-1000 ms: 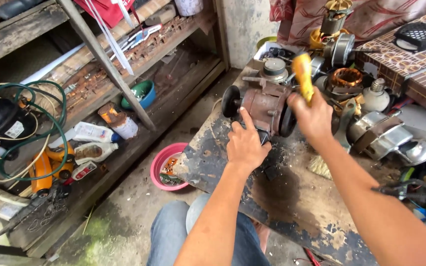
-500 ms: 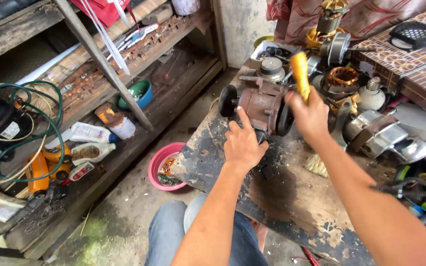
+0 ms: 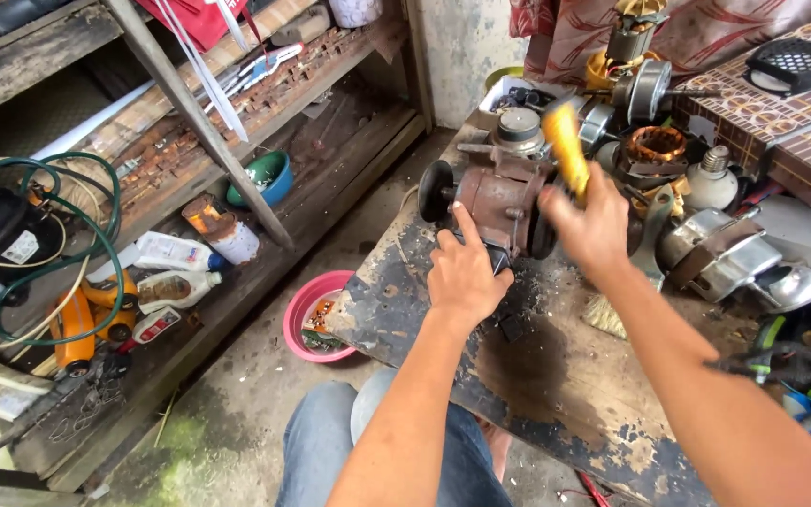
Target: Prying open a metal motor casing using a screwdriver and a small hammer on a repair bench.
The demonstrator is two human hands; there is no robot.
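Rusty motor housing (image 3: 499, 202) steadied on a stained workbench (image 3: 556, 376), a yellow-handled tool (image 3: 565, 150) raised beside it.

Left hand (image 3: 465, 272) rests against the housing's near side, index finger stretched up along the metal, not clasped round it. Right hand (image 3: 593, 225) is closed on the tool's handle, blurred, just right of the housing. Copper-wound stator (image 3: 657, 145), bulb (image 3: 713, 178) and metal covers (image 3: 725, 253) crowd the bench behind; a pink bowl (image 3: 316, 314) sits on the floor below.
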